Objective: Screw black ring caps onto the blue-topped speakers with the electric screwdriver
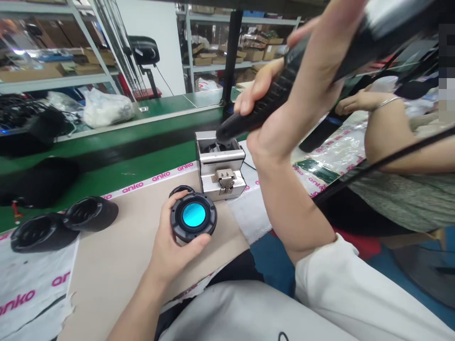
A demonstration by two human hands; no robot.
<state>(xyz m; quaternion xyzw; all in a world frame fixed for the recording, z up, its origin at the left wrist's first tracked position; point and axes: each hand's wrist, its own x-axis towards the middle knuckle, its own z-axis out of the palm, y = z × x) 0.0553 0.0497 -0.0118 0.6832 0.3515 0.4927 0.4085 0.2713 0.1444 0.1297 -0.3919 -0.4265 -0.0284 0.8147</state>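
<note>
Our left hand holds a firm grip on a round black housing with a glossy blue centre, just above the beige bench. A dark ring sits just behind it. Our right hand clenches a black electric screwdriver, its tip at the open top of a silver screw feeder. Two black cup-shaped housings lie at the bench's far left, beside a green conveyor belt. A co-worker's bangled arm rests off to the right.
</note>
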